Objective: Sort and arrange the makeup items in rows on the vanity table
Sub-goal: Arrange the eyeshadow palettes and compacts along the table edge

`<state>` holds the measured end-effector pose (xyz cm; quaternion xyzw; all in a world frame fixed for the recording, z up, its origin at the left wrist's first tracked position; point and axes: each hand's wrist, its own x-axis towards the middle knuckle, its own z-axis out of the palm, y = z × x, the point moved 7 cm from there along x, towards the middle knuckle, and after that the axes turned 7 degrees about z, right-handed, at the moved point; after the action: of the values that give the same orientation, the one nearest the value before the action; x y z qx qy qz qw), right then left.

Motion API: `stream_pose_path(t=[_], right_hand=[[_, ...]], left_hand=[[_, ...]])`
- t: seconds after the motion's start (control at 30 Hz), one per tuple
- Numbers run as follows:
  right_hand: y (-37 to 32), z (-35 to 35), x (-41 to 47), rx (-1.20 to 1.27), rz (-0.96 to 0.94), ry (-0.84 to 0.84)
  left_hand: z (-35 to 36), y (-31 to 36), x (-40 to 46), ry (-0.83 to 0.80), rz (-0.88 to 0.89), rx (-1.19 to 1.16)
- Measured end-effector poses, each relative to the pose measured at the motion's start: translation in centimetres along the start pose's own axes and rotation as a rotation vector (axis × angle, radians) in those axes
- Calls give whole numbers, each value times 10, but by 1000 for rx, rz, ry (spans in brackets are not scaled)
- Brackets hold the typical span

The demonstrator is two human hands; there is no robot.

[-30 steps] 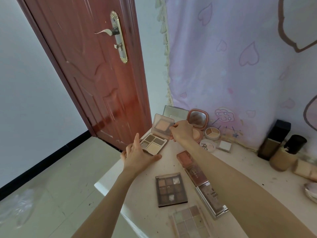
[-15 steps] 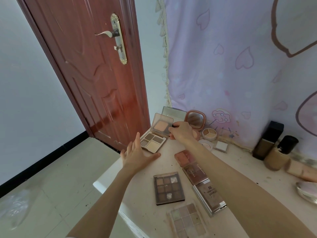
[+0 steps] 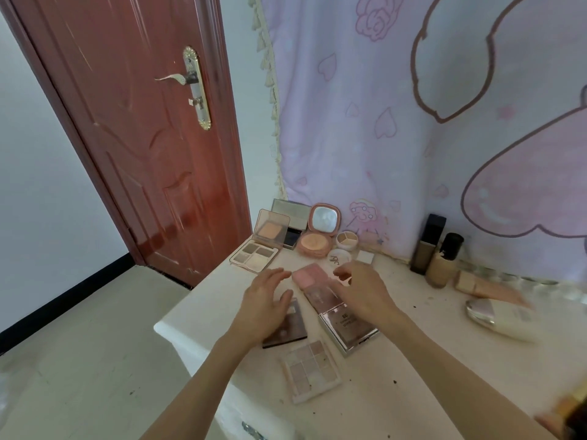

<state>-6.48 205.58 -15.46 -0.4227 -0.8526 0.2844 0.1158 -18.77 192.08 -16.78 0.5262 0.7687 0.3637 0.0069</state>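
On the white vanity table [image 3: 397,360] my left hand [image 3: 265,308] hovers with relaxed fingers over a dark eyeshadow palette [image 3: 290,328], partly hiding it. My right hand [image 3: 362,289] is loosely open above a brown palette [image 3: 320,296] and beside a pink blush [image 3: 309,274]; it holds nothing. An open four-pan palette [image 3: 257,254] and a round pink compact [image 3: 314,241] with its mirror up stand in the back row. A pale palette [image 3: 309,368] and a silver-edged case [image 3: 347,327] lie nearer me.
Two foundation bottles [image 3: 443,262] stand at the back right before a pink curtain [image 3: 413,122]. A small pot [image 3: 347,239], a round lid [image 3: 338,258] and a white square [image 3: 364,257] sit behind my right hand. A red door [image 3: 143,138] is left of the table's edge.
Both hands have drawn back from the open palette at the back corner toward the middle palettes. My right hand let go of the palette lid. The camera has tilted and moved closer.
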Motion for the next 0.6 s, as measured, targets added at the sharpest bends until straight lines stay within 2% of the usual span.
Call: stream_pose_path(t=[0.13, 0.33, 0.4, 0.5, 0.6], right_hand=[[21, 11, -32, -275, 74, -114], [25, 15, -53, -341, 38, -184], [24, 15, -56, -375, 26, -184], [27, 5, -58, -207, 58, -141], [37, -13, -59, 246, 145, -99]], left_hand=[[34, 15, -4, -198, 96, 165], [49, 34, -10, -229, 171, 176], [49, 40, -14, -224, 215, 110], [44, 53, -19, -229, 231, -48], [34, 63, -17, -212, 106, -253]])
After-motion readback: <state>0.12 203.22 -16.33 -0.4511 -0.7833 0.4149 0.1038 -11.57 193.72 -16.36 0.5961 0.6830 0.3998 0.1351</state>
